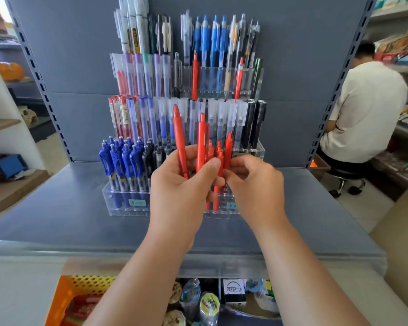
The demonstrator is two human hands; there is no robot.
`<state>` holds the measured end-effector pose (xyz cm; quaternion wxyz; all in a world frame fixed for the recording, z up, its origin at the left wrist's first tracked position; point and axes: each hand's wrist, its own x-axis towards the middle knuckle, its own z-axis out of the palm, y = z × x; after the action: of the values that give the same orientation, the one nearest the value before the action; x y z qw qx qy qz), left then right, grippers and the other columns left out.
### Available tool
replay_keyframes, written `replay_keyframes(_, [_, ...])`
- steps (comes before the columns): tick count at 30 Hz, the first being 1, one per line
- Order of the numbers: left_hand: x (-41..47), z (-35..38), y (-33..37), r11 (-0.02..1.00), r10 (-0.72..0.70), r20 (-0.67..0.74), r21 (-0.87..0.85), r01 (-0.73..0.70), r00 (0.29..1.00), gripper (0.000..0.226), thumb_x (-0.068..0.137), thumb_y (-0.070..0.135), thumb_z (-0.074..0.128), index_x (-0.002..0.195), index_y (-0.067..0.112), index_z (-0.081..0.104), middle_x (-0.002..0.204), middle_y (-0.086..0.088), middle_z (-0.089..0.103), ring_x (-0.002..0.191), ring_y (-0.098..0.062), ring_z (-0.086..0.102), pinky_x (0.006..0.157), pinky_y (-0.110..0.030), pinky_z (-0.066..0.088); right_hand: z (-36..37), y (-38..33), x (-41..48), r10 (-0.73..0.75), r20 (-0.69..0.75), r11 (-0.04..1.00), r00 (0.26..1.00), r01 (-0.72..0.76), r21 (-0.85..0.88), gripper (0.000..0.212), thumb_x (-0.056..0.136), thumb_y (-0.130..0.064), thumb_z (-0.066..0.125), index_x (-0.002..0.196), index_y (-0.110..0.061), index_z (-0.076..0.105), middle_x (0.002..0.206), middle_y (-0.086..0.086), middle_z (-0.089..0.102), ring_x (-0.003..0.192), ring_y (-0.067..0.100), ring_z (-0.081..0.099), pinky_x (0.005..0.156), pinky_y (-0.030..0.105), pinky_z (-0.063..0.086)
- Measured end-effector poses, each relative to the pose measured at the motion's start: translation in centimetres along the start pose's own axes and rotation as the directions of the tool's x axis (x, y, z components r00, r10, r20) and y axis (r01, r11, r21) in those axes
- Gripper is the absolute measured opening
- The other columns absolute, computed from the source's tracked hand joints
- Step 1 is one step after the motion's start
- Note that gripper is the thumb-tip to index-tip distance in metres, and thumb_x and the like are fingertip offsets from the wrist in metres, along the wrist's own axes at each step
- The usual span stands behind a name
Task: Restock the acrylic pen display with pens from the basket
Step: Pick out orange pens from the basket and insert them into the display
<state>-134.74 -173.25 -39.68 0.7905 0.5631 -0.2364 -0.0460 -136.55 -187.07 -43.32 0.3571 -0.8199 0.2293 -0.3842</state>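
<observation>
Grips a fanned bunch of red pens upright in the left hand, fingers curled round the barrels; pinches one pen on the right side of that bunch between thumb and forefinger of the right hand. Holds both just in front of the display, over its lowest tier, with open sockets directly below the grip and a few red barrels already standing there. By the look of it, is peeling off a single pen to seat it. To do that well: draw the one pen up and clear of the bunch before lowering, hold it vertical, aim the tip into a free socket, and clamp the left hand firmly to stop the rest slipping. Mind the blue pens crowded just left of the grip and the taller tiers close beyond it; little room on either side there. Finds freer room right of the grip and back toward the body, along the shelf. Has the basket well below the grip, under the shelf's front edge, to the left.
</observation>
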Motion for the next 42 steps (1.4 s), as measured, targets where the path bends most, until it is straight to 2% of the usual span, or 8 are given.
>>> replay_keyframes(8, [-0.4, 0.5, 0.5, 0.995, -0.066, -0.023, -0.078, 0.064, 0.998, 0.008, 0.085, 0.012, 0.073, 0.091, 0.014, 0.068, 0.079, -0.007, 0.076, 0.069, -0.016, 0.075, 0.055, -0.024, 0.057, -0.3, -0.6, -0.5, 0.046, 0.074, 0.988, 0.996, -0.034, -0.153, 0.019, 0.085, -0.025, 0.065, 0.102, -0.033, 0.065, 0.087, -0.015, 0.071, 0.086, 0.014, 0.067, 0.075, 0.040, 0.057])
replay_keyframes(15, [-0.6, 0.7, 0.2, 0.997, -0.024, -0.044, -0.079, 0.020, 0.999, 0.004, 0.089, 0.008, 0.070, 0.092, 0.011, 0.068, 0.079, -0.004, 0.076, 0.078, -0.018, 0.076, 0.069, -0.026, 0.060, -1.1, -1.8, -0.4, 0.100, 0.076, 0.988, 0.992, -0.090, -0.128, 0.021, 0.084, -0.023, 0.066, 0.104, -0.025, 0.061, 0.086, -0.012, 0.064, 0.087, 0.013, 0.064, 0.075, 0.034, 0.055])
replay_keyframes(21, [-0.2, 0.7, 0.6, 0.996, 0.053, -0.051, 0.077, -0.049, 0.997, 0.004, 0.087, 0.013, 0.074, 0.089, 0.016, 0.072, 0.076, 0.005, 0.075, 0.072, -0.006, 0.072, 0.064, -0.012, 0.053, -2.7, -4.1, -0.7, -0.048, -0.124, 0.987, 0.991, 0.067, 0.149, 0.014, 0.087, -0.013, 0.060, 0.094, -0.023, 0.065, 0.072, -0.013, 0.063, 0.067, 0.000, 0.060, 0.058, 0.008, 0.041])
replay_keyframes(26, [-0.4, 0.8, 0.4, 0.992, 0.090, -0.076, 0.095, -0.083, 0.993, 0.007, 0.084, 0.015, 0.077, 0.088, 0.017, 0.071, 0.075, 0.007, 0.074, 0.070, -0.004, 0.071, 0.065, -0.016, 0.054, -3.1, -5.0, -1.4, -0.191, 0.020, 0.870, 0.981, 0.160, 0.465, 0.015, 0.093, -0.019, 0.057, 0.093, -0.017, 0.072, 0.075, -0.007, 0.069, 0.073, 0.012, 0.066, 0.070, 0.026, 0.055])
replay_keyframes(31, [-0.4, 0.9, -0.2, 0.990, 0.058, -0.091, 0.133, -0.045, 0.994, 0.007, 0.083, 0.020, 0.078, 0.086, 0.017, 0.072, 0.074, 0.002, 0.073, 0.057, -0.003, 0.062, 0.053, -0.016, 0.048, -2.8, -4.8, -1.7, -0.236, 0.102, 0.843, 0.966, 0.151, 0.517, 0.014, 0.097, -0.013, 0.061, 0.089, -0.015, 0.072, 0.076, 0.002, 0.070, 0.070, 0.016, 0.068, 0.063, 0.024, 0.055])
replay_keyframes(35, [-0.3, 0.7, -0.4, 0.985, 0.077, -0.062, 0.160, -0.067, 0.995, 0.004, 0.086, 0.021, 0.075, 0.087, 0.019, 0.072, 0.070, 0.005, 0.070, 0.062, -0.007, 0.064, 0.061, -0.021, 0.055, -3.4, -4.9, -1.5, -0.208, 0.086, 0.835, 0.974, 0.131, 0.535, 0.012, 0.097, -0.011, 0.060, 0.095, -0.011, 0.072, 0.076, 0.008, 0.069, 0.064, 0.009, 0.062, 0.058, 0.017, 0.050])
replay_keyframes(39, [0.3, -0.1, -0.4, 0.976, 0.103, -0.048, 0.197, -0.092, 0.994, 0.011, 0.093, 0.016, 0.066, 0.083, 0.019, 0.066, 0.060, 0.005, 0.053, 0.052, -0.005, 0.048, 0.052, -0.017, 0.044, -3.6, -4.7, -1.1, -0.173, 0.039, 0.817, 0.984, 0.121, 0.563, 0.012, 0.097, -0.012, 0.060, 0.096, -0.013, 0.071, 0.073, -0.010, 0.067, 0.068, 0.003, 0.063, 0.061, 0.017, 0.048])
replay_keyframes(42, [0.7, -0.3, -0.5, 0.976, 0.080, -0.004, 0.204, -0.078, 0.997, 0.012, 0.093, 0.017, 0.066, 0.081, 0.019, 0.066, 0.058, 0.006, 0.047, 0.047, -0.008, 0.039, 0.047, -0.018, 0.037, -3.5, -4.3, -0.9, -0.184, -0.021, 0.872, 0.983, 0.173, 0.459, 0.010, 0.096, -0.018, 0.063, 0.100, -0.015, 0.072, 0.077, -0.009, 0.070, 0.070, 0.006, 0.065, 0.064, 0.024, 0.052])
